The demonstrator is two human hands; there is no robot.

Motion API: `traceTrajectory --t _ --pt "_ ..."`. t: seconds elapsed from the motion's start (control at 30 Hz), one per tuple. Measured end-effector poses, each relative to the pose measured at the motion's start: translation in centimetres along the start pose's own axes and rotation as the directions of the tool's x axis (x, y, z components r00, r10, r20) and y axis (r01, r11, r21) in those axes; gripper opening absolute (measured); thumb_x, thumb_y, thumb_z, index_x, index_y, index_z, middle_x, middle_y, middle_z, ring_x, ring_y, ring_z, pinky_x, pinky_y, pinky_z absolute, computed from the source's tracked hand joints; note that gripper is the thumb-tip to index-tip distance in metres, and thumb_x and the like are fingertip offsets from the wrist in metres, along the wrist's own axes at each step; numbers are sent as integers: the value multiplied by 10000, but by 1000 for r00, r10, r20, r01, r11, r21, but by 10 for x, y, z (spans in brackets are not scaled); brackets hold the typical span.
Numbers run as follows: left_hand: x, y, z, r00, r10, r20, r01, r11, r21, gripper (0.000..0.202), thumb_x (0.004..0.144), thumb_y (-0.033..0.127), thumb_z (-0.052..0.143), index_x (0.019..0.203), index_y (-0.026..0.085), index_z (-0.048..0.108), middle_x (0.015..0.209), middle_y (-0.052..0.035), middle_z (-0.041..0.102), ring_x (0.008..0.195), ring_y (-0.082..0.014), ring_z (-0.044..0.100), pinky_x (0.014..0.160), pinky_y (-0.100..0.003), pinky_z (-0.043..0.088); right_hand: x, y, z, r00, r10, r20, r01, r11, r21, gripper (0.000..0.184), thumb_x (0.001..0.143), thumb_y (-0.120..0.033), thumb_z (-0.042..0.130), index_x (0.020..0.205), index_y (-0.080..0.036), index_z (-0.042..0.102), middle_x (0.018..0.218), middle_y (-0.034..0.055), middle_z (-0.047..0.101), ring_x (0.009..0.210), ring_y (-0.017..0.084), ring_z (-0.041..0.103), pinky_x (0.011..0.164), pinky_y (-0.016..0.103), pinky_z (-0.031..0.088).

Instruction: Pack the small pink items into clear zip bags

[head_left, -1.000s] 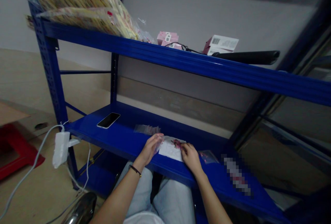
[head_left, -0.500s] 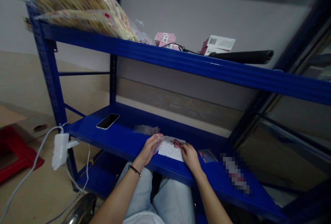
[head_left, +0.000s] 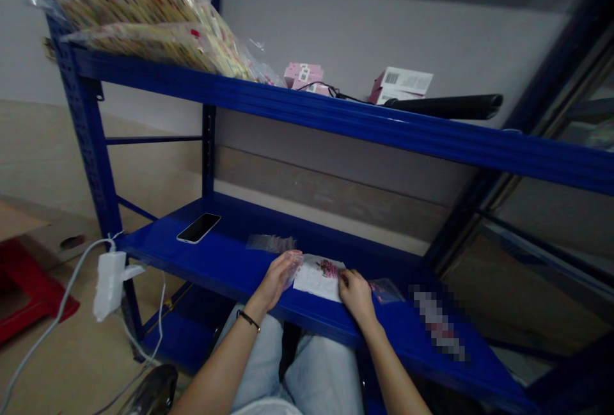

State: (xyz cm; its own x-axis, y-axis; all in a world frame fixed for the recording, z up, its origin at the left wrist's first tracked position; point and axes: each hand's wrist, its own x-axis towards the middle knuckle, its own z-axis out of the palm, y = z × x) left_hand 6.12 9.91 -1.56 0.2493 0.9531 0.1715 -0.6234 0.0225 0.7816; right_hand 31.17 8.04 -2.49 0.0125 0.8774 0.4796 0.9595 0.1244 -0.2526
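A white paper sheet (head_left: 316, 279) lies on the lower blue shelf (head_left: 225, 255) with a small heap of pink beads (head_left: 329, 267) on its far edge. My left hand (head_left: 279, 277) rests at the sheet's left side, fingers curled round a small clear plastic bag (head_left: 293, 268). My right hand (head_left: 354, 293) sits at the sheet's right edge, fingers bent in a pinch close to the beads; what they hold is too small to see. More clear bags (head_left: 271, 243) lie just beyond my left hand.
A black phone (head_left: 198, 227) lies at the shelf's left. Another small bag (head_left: 385, 289) lies right of my right hand. A white charger and cable (head_left: 109, 276) hang at the left post. The upper shelf (head_left: 345, 122) carries packaged goods (head_left: 144, 18), pink boxes (head_left: 303, 75) and a black tube (head_left: 446, 106).
Both hands stay at the sheet with only slight finger shifts. The view has drifted a little.
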Motion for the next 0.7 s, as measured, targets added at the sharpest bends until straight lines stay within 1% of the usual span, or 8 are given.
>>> traceTrajectory --t 0.1,0.2,0.3,0.43,0.57,0.7 --pt "0 1 0 1000 -10 -8 10 1000 3 384 789 424 740 1083 178 714 938 -65 731 932 -208 659 883 -283 430 0 0 1 1000 -20 15 20 1000 10 247 889 -171 462 895 -179 709 841 78 661 830 212 650 733 272 464" --pt "-1 2 0 1000 -24 -4 24 1000 8 388 796 433 731 1088 179 712 951 -67 729 939 -208 654 874 -277 426 0 2 2 997 -78 25 77 996 35 260 897 -167 446 930 -174 704 875 86 662 868 218 647 795 287 474" --pt "-2 2 -1 1000 -24 -3 24 1000 7 372 809 423 722 1093 183 709 967 -64 722 949 -200 646 868 -270 426 -1 4 5 993 -116 30 114 992 57 262 907 -181 444 950 -183 703 896 84 663 888 223 645 821 298 480" --pt "-1 0 -2 999 -36 3 36 999 -31 377 854 452 667 1128 194 687 957 -60 704 878 -187 645 793 -274 449 0 8 10 992 -123 24 121 990 73 258 919 -210 446 949 -197 701 912 84 669 897 233 647 820 313 488" --pt "0 0 -3 998 -28 52 34 993 -110 378 877 459 629 1116 171 687 903 -61 670 775 -163 611 705 -267 454 3 9 13 993 -112 20 110 991 73 268 930 -239 438 922 -198 702 916 93 671 878 237 649 797 322 492" --pt "-1 1 -4 992 -34 119 55 983 -175 391 907 446 585 1131 143 686 926 -84 658 792 -172 602 703 -273 452 5 8 13 995 -98 27 96 993 69 266 927 -228 433 903 -188 694 912 99 670 881 239 645 800 321 487"
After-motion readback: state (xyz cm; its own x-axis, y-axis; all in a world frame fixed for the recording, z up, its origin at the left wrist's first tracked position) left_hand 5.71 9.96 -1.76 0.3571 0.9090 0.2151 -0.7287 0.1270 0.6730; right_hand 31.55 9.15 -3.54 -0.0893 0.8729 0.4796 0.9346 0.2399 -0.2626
